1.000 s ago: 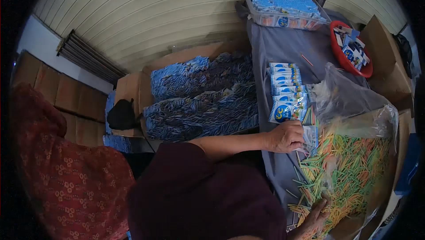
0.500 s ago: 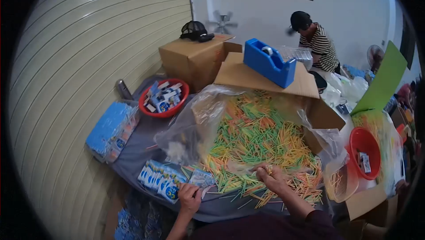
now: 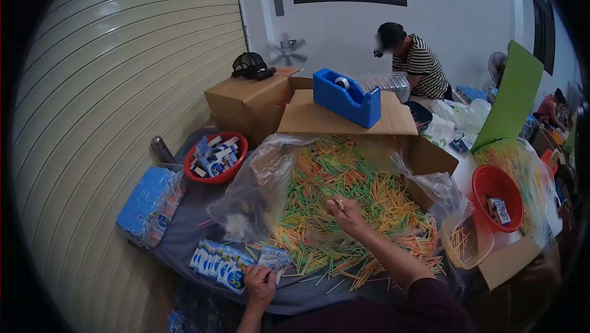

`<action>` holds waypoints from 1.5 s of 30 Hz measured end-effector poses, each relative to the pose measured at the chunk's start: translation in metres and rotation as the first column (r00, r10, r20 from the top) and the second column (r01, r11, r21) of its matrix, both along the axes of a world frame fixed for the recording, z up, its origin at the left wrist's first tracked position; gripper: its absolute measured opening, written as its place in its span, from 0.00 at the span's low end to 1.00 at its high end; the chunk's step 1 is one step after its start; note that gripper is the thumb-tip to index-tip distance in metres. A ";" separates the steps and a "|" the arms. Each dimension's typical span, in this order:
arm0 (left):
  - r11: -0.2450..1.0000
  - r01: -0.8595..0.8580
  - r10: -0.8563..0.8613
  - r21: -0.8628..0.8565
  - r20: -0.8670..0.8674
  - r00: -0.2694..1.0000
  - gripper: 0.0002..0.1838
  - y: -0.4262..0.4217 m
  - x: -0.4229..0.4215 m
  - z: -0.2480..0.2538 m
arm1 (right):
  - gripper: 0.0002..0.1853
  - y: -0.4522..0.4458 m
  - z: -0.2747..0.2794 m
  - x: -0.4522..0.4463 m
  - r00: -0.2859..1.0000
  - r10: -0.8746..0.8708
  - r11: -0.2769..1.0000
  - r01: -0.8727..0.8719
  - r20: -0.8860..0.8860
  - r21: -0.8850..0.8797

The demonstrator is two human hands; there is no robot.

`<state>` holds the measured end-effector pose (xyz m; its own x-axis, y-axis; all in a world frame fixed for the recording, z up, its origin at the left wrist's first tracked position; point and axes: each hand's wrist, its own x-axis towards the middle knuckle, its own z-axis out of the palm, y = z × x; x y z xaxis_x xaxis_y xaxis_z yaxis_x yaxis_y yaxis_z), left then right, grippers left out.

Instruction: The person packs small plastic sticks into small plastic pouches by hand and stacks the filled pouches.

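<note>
A large heap of thin green, yellow and orange sticks [image 3: 362,191] spills from an opened cardboard box lined with clear plastic. My right hand [image 3: 346,215] is closed over the heap, with pale stick ends showing between its fingers. My left hand [image 3: 260,285] is curled at the lower edge of a small blue-and-white packet [image 3: 275,257], its fingertips closed on it. Just left of it lies an overlapping row of blue-and-white printed packets [image 3: 215,263] on the grey cloth [image 3: 193,204].
A blue tape dispenser [image 3: 347,99] sits on the box flap [image 3: 295,118]. Red bowls, one at left [image 3: 216,176] and one at right [image 3: 519,207], hold small packets. A tub of packets [image 3: 150,201] stands at left. A person [image 3: 424,65] in stripes works behind.
My right hand has moved left and up over the heap, still closed. My left hand stays at the packet. The whole view has shifted slightly.
</note>
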<state>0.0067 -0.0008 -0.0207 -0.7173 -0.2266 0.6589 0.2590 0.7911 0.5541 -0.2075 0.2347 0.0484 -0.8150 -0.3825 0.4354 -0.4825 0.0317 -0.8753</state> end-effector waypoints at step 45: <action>0.990 0.029 -0.053 0.141 0.171 0.984 0.02 0.006 0.004 0.011 | 0.21 0.020 0.218 0.101 0.710 0.008 0.607 -0.563 -0.704 -0.561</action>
